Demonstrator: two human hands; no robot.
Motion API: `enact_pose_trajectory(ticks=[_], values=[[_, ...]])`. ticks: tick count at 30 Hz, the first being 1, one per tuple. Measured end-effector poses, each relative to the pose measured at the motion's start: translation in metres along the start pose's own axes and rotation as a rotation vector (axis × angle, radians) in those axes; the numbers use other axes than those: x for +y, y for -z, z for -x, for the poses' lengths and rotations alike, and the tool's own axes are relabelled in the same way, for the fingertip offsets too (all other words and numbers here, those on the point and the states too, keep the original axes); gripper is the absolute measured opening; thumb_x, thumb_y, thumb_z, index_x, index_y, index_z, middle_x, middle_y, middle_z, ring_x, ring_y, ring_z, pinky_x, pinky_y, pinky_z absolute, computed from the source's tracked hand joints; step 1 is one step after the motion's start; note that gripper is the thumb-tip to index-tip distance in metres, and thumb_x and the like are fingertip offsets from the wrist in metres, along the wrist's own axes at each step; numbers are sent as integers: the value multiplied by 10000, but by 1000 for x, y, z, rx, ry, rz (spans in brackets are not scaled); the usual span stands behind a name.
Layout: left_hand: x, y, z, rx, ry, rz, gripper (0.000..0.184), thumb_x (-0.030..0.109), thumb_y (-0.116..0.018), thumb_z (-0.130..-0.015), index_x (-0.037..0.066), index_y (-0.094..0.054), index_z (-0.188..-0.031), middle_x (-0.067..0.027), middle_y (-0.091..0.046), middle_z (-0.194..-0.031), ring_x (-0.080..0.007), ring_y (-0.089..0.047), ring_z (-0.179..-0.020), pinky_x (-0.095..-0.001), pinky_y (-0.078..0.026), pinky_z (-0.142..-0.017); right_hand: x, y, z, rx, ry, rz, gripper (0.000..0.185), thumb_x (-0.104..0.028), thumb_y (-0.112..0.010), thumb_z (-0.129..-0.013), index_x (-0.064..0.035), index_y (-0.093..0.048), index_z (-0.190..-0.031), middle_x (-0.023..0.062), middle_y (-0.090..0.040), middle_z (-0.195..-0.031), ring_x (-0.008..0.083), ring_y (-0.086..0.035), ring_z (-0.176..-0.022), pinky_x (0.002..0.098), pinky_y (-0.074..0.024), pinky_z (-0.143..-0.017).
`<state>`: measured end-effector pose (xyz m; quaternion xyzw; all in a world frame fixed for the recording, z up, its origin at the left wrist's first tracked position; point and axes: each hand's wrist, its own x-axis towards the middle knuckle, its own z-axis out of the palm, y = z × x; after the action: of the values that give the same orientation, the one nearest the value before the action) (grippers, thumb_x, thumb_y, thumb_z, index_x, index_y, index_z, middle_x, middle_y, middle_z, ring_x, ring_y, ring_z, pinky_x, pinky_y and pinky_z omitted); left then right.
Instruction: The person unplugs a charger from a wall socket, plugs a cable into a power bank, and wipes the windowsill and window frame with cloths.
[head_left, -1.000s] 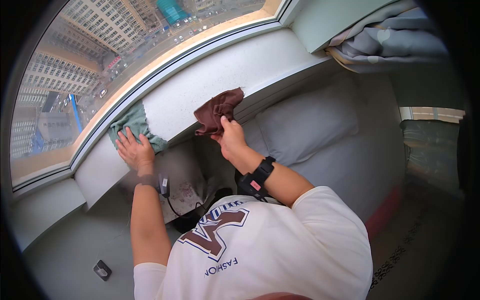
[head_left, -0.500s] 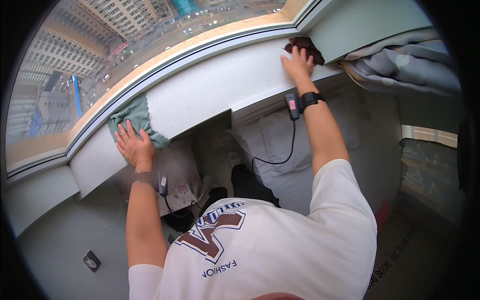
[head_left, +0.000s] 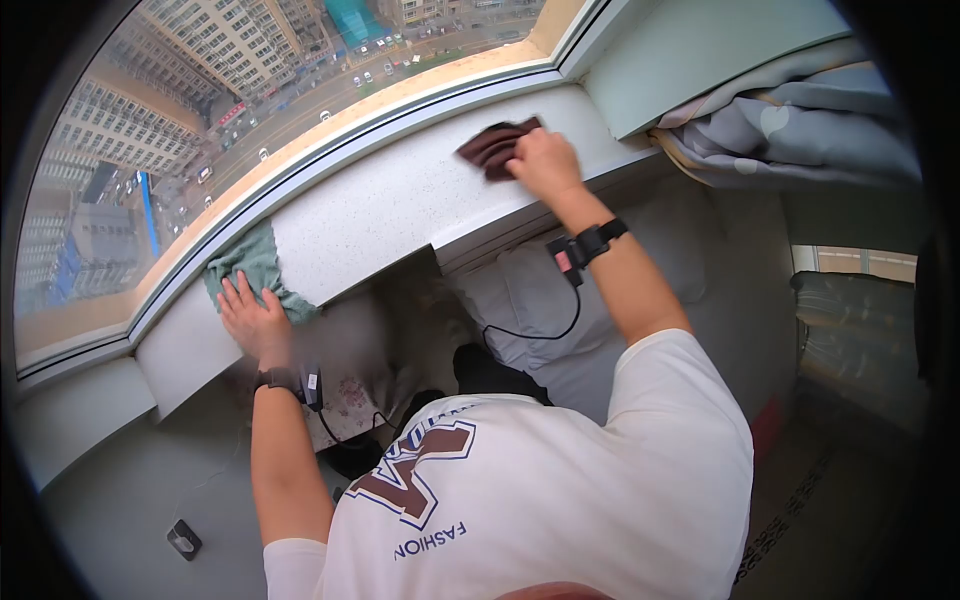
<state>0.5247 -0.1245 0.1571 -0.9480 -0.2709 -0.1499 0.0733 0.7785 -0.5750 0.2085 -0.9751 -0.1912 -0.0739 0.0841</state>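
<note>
My left hand (head_left: 256, 320) lies flat, its fingers spread, on the lower part of a green cloth (head_left: 258, 258). That cloth is spread over the white windowsill (head_left: 365, 195) and drapes past its front edge. Toward the sill's right end, my right hand (head_left: 548, 165) grips one side of a dark brown cloth (head_left: 495, 150). The brown cloth is folded in loose creases and blurred by motion. Whether it touches the sill is hard to tell. A band with a small cabled box is on each wrist.
A window (head_left: 300, 80) runs behind the sill, with buildings and a street far below. A grey patterned curtain (head_left: 790, 125) is bunched at the right. Below the sill are white pillows (head_left: 540, 285) and a floral-covered surface (head_left: 350, 395). A wall socket (head_left: 184, 540) is at lower left.
My right hand has lifted the brown cloth from the sill's right corner and moved it left. My left hand stays on the green cloth. The view has shifted slightly.
</note>
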Motion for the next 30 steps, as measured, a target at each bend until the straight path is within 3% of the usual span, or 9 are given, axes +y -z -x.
enact_pose_trajectory(ticks=[3,6,11,13,16,19,21,25,30], values=[[0,-2,-1,22,-8,14,548,330,-526,-926,159,-491,-1445,-112,-409,-1535,-343,-339,-1417,-514,-282,-1139,94,17,-17,-54,-384,224,338,-281,-694,-844,-43,-667,-1082,174,-611,-1183,372,-605,-1085,449,-518,-908],[-2,-3,1,27,-17,11,553,326,-526,-922,160,-487,-1448,-111,-404,-1538,-343,-331,-1423,-515,-279,-1142,85,27,-34,-144,-425,164,341,-232,-655,-873,-98,-635,-1186,147,-571,-1283,363,-592,-1093,444,-503,-931],[-6,-6,0,-6,-17,-2,571,336,-527,-917,179,-469,-1463,-107,-387,-1550,-340,-316,-1436,-513,-257,-1156,43,-22,-31,166,70,-68,334,-80,-581,-854,-211,-730,-1123,90,-645,-1200,344,-596,-1002,430,-506,-920],[-7,-11,1,-14,6,9,585,353,-531,-910,199,-459,-1471,-102,-373,-1561,-338,-308,-1442,-512,-237,-1165,19,-8,-5,66,251,-206,323,-18,-583,-811,-175,-769,-1024,71,-675,-1102,314,-605,-981,399,-518,-902],[-5,-10,1,-7,19,52,587,368,-534,-903,208,-466,-1463,-96,-366,-1566,-349,-291,-1447,-524,-220,-1165,61,22,9,-21,99,-225,189,-34,-656,-743,-87,-711,-916,144,-643,-978,364,-616,-919,442,-510,-842],[-1,-3,-2,-19,21,31,605,399,-545,-879,186,-486,-1441,-134,-380,-1547,-364,-304,-1433,-528,-227,-1158,109,23,2,-185,-39,-90,217,-202,-757,-764,-77,-657,-910,147,-633,-959,369,-618,-911,449,-505,-785],[3,9,-3,-50,62,43,606,385,-554,-878,191,-475,-1447,-125,-389,-1541,-368,-312,-1429,-522,-245,-1155,73,26,-5,-273,-29,54,228,-138,-783,-727,-62,-625,-873,133,-613,-921,361,-609,-884,453,-496,-766],[2,8,-1,-14,102,117,607,401,-547,-865,197,-496,-1435,-131,-383,-1543,-357,-293,-1437,-526,-193,-1181,-75,18,5,-375,332,-294,274,-76,-801,-649,-58,-602,-837,126,-575,-903,355,-595,-878,439,-487,-753],[-3,22,1,-86,49,197,714,686,-506,-866,356,-411,-1491,-51,-229,-1631,-351,-194,-1487,-562,-131,-1192,-259,-13,28,-413,642,-525,292,-105,-837,-616,-86,-651,-839,112,-584,-921,333,-599,-914,427,-503,-773]])
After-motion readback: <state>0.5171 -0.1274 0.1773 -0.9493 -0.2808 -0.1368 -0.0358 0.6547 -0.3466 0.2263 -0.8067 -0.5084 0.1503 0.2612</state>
